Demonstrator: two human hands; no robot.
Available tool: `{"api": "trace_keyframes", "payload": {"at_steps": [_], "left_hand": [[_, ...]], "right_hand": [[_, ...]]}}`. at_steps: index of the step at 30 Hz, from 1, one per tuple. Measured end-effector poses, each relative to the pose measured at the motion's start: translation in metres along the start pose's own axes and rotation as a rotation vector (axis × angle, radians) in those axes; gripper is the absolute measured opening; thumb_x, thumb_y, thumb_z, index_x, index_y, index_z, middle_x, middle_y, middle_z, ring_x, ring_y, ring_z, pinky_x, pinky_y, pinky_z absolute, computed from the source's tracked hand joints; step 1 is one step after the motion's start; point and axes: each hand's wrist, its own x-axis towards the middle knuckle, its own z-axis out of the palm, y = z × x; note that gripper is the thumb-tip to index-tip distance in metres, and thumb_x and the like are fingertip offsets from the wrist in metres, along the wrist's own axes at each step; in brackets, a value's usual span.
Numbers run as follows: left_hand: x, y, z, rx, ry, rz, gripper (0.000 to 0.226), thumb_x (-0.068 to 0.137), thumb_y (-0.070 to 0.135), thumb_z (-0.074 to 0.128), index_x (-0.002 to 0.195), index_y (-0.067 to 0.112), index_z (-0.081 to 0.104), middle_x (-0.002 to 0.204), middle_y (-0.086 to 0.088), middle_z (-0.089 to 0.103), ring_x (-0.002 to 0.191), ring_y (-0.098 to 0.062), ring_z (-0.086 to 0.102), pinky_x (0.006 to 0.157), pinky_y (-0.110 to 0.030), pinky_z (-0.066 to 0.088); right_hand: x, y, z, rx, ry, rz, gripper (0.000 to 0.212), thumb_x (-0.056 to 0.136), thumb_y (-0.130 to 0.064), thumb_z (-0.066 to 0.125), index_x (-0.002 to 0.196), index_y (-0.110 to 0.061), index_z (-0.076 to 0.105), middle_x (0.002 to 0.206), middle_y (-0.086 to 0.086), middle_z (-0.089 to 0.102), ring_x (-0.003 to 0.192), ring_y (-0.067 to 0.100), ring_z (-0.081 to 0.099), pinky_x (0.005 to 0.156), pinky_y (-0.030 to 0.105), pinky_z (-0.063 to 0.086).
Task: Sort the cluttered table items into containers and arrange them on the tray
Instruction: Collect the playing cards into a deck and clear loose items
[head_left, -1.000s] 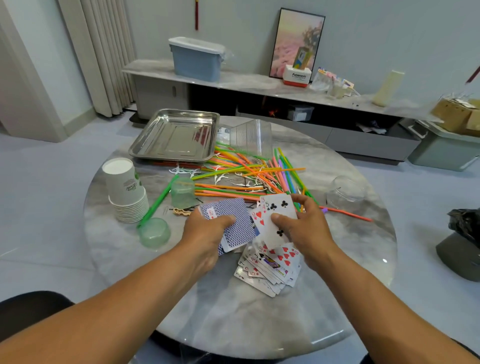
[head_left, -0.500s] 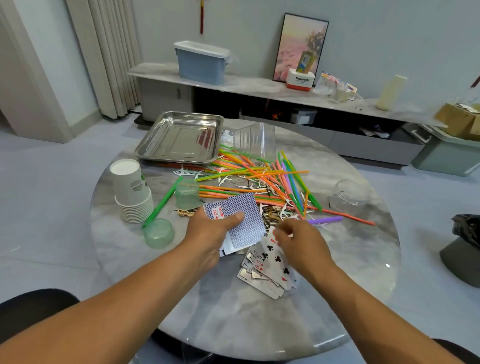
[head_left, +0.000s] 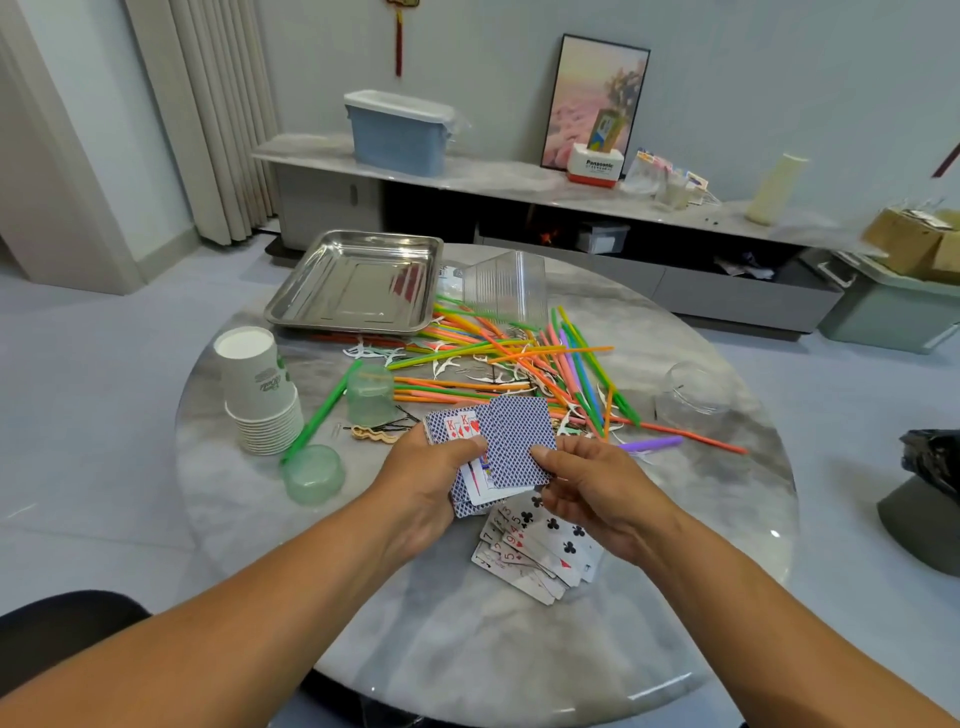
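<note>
On a round marble table (head_left: 519, 649), a steel tray (head_left: 358, 283) sits at the far left, strewn plastic straws (head_left: 519, 358) just right of it, stacked paper cups (head_left: 262, 392) at left, and face-up playing cards (head_left: 540, 551) nearest, beneath two hands.

A single wide-angle view looks from head height, forward and down over the round worktop (head_left: 519, 649), which fills the centre and lower frame. Both forearms enter from the bottom corners, so the hands sit close, mid-frame. The far wall and a low shelf (head_left: 519, 179) cross the upper frame, edges bowed.
</note>
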Motion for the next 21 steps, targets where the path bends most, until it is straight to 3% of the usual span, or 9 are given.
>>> {"api": "trace_keyframes", "payload": {"at_steps": [4,7,10,12,14,17,19,21], "left_hand": [[0.003,-0.003,0.000,0.010,0.044,0.015,0.033,0.090,-0.006,0.067,0.121,0.006,0.062,0.105,-0.022,0.073,0.085,-0.038,0.074,0.063,-0.048,0.062],[0.006,-0.001,-0.002,0.020,0.074,0.039,0.033,0.090,-0.006,0.066,0.120,0.008,0.063,0.104,-0.020,0.074,0.086,-0.039,0.074,0.068,-0.054,0.061],[0.006,0.001,-0.003,-0.007,0.080,0.047,0.035,0.092,-0.008,0.064,0.123,0.008,0.063,0.107,-0.020,0.073,0.091,-0.040,0.073,0.072,-0.055,0.060],[0.004,0.002,-0.001,-0.036,0.057,0.034,0.036,0.093,-0.007,0.063,0.126,0.010,0.062,0.110,-0.020,0.072,0.093,-0.041,0.072,0.072,-0.056,0.060],[0.001,0.000,0.000,-0.099,-0.003,0.025,0.036,0.095,-0.006,0.059,0.127,0.011,0.061,0.110,-0.020,0.073,0.089,-0.038,0.073,0.068,-0.053,0.061],[-0.003,0.002,0.000,-0.223,-0.103,0.029,0.038,0.098,-0.007,0.052,0.128,0.014,0.062,0.106,-0.019,0.074,0.081,-0.031,0.074,0.061,-0.044,0.063],[-0.004,0.005,-0.003,-0.276,-0.146,0.022,0.038,0.100,-0.006,0.047,0.128,0.014,0.062,0.107,-0.020,0.075,0.082,-0.032,0.076,0.063,-0.045,0.063],[-0.006,0.007,-0.006,-0.312,-0.185,0.004,0.037,0.102,-0.001,0.043,0.128,0.016,0.063,0.111,-0.020,0.074,0.089,-0.034,0.075,0.070,-0.050,0.063]], "right_hand": [[0.001,-0.001,0.001,0.071,-0.016,0.081,0.005,0.096,-0.010,0.067,0.098,-0.010,0.072,0.093,0.012,0.078,0.063,0.013,0.067,0.059,0.022,0.058],[0.003,-0.003,0.000,0.105,0.080,-0.004,0.005,0.097,-0.010,0.065,0.097,-0.006,0.068,0.094,0.013,0.077,0.071,0.018,0.070,0.063,0.026,0.060],[0.005,-0.002,-0.003,-0.165,0.334,-0.386,0.010,0.095,-0.016,0.067,0.086,-0.014,0.070,0.086,0.007,0.074,0.076,0.023,0.070,0.070,0.037,0.058],[0.002,0.004,0.000,-0.494,0.452,-0.744,0.011,0.091,-0.022,0.069,0.080,-0.023,0.070,0.081,-0.004,0.068,0.076,0.010,0.063,0.072,0.025,0.050],[-0.002,0.015,0.010,-0.774,0.411,-1.019,0.009,0.086,-0.017,0.075,0.082,-0.024,0.071,0.085,-0.007,0.063,0.079,0.002,0.058,0.072,0.018,0.046],[-0.003,0.031,0.025,-1.050,0.387,-1.180,0.012,0.087,-0.023,0.077,0.097,-0.017,0.077,0.102,-0.002,0.070,0.092,0.016,0.067,0.079,0.038,0.051],[-0.004,0.034,0.027,-1.139,0.420,-1.208,0.022,0.093,-0.038,0.068,0.102,-0.021,0.079,0.113,-0.003,0.071,0.103,0.021,0.066,0.088,0.041,0.046],[-0.005,0.033,0.026,-1.068,0.385,-1.124,0.021,0.096,-0.038,0.065,0.105,-0.025,0.080,0.128,-0.002,0.066,0.117,0.019,0.060,0.097,0.041,0.044]]}}
